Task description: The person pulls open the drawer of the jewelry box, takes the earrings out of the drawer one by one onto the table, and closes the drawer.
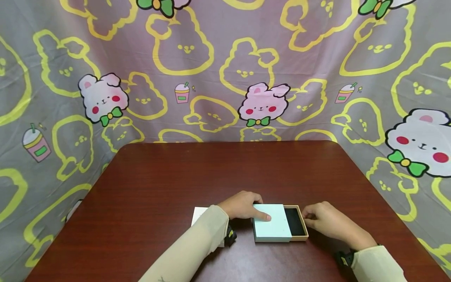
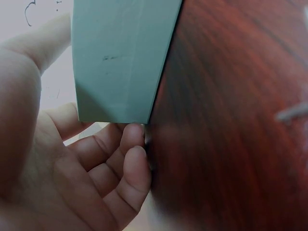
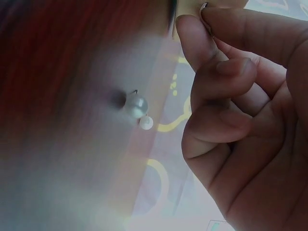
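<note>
A pale mint drawer box (image 1: 271, 225) lies on the table, its tan inner drawer (image 1: 303, 237) slid partly out to the right, showing a black lining (image 1: 295, 221). My left hand (image 1: 243, 205) grips the sleeve, thumb flat on its top and other fingers curled around the left end and far side. At the drawer's right end, my right hand (image 1: 329, 221) pinches a thin curved strip (image 3: 207, 18) between thumb and fingertip; I cannot tell exactly what the strip is. Below that hand, a pearl earring (image 3: 136, 106) with a smaller pearl sits on the glossy tabletop.
White paper or card (image 1: 199, 212) lies partly hidden under my left forearm. A slim grey object (image 2: 293, 113) shows blurred at the edge of the left wrist view. The dark red wooden table (image 1: 211, 168) reaches back to a patterned curtain (image 1: 211, 90).
</note>
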`<action>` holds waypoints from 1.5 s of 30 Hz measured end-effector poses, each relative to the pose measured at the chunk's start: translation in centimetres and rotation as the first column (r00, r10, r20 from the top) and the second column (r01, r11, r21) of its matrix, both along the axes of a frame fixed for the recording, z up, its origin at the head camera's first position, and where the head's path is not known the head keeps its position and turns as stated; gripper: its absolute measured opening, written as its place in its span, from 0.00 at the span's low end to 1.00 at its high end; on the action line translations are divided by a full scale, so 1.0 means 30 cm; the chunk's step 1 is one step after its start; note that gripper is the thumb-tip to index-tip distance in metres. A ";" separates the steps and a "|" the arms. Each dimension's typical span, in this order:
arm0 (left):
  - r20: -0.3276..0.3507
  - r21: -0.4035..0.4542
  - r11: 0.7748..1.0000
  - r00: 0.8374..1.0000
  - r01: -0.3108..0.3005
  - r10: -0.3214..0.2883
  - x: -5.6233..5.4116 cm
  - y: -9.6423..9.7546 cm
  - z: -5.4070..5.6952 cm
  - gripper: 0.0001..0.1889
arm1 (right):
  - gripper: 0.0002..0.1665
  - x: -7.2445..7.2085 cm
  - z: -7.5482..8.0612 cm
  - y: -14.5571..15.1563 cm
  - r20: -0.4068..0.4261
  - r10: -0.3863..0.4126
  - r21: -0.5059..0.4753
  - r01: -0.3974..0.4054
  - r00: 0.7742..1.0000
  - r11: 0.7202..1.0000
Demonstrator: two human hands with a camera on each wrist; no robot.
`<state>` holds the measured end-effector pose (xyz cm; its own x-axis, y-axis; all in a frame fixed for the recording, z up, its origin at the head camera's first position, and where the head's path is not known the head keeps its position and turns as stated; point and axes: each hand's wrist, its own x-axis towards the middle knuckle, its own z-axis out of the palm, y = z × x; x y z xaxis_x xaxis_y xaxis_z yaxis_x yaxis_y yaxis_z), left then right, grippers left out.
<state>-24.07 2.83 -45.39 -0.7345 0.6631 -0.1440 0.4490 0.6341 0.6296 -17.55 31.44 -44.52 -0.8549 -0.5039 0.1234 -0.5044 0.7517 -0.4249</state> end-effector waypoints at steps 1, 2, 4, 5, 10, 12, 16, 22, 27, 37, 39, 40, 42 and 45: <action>0.001 -0.001 1.000 1.000 -0.001 0.001 0.001 -0.001 0.000 0.27 | 0.12 0.000 -0.001 -0.002 -0.001 0.004 0.000 -0.004 1.000 1.000; 0.001 -0.001 1.000 1.000 -0.002 0.002 0.001 -0.002 -0.001 0.27 | 0.12 -0.001 -0.002 -0.004 -0.005 0.006 0.002 -0.006 1.000 1.000; 0.002 -0.002 1.000 1.000 -0.004 0.004 0.003 -0.003 0.001 0.27 | 0.12 -0.001 -0.002 -0.008 -0.006 0.008 0.005 -0.008 1.000 1.000; 0.003 -0.001 1.000 1.000 -0.004 0.004 0.002 -0.003 0.000 0.27 | 0.12 -0.002 -0.002 -0.009 -0.003 0.009 0.008 -0.009 1.000 1.000; 0.005 0.005 1.000 1.000 -0.008 0.008 0.002 -0.002 0.001 0.26 | 0.13 -0.004 -0.002 -0.016 0.016 0.002 0.018 -0.003 1.000 1.000; 0.004 0.005 1.000 1.000 -0.008 0.008 0.003 -0.002 0.002 0.25 | 0.12 -0.005 -0.002 -0.018 0.018 0.002 0.019 -0.002 1.000 1.000; 0.006 0.004 1.000 1.000 -0.008 0.008 0.006 -0.002 0.005 0.25 | 0.12 -0.005 -0.002 -0.023 0.019 0.005 0.021 -0.005 1.000 1.000; 0.003 0.002 1.000 1.000 -0.009 0.009 0.006 -0.007 0.003 0.26 | 0.12 -0.007 -0.002 -0.036 0.026 0.011 0.022 -0.011 1.000 1.000; -0.014 -0.002 1.000 1.000 -0.009 0.009 0.004 -0.010 0.003 0.26 | 0.12 -0.008 0.001 -0.048 0.033 0.022 0.015 -0.023 0.999 1.000; -0.005 -0.015 1.000 1.000 -0.007 0.007 0.010 -0.005 0.015 0.26 | 0.12 -0.009 0.011 -0.067 0.044 0.026 0.024 -0.027 0.999 0.999; -0.008 -0.018 1.000 1.000 -0.006 0.006 0.009 -0.005 0.018 0.26 | 0.12 -0.010 0.015 -0.071 0.051 0.020 0.027 -0.022 0.999 0.999; -0.011 -0.020 1.000 1.000 -0.005 0.004 0.009 -0.005 0.019 0.26 | 0.11 -0.010 0.017 -0.072 0.053 0.018 0.028 -0.019 0.998 0.999; -0.014 -0.025 1.000 1.000 -0.003 0.003 0.009 -0.005 0.021 0.27 | 0.11 -0.009 0.019 -0.076 0.054 0.016 0.032 -0.018 0.998 0.999; -0.014 -0.027 1.000 1.000 -0.001 0.001 0.008 -0.007 0.021 0.27 | 0.11 -0.010 0.020 -0.080 0.057 0.019 0.033 -0.020 0.998 0.999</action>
<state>-23.83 2.61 -44.77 -0.7371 0.6585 -0.1517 0.4568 0.6510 0.6062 -17.84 29.03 -43.92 -0.8500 -0.5236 0.0581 -0.4951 0.7562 -0.4278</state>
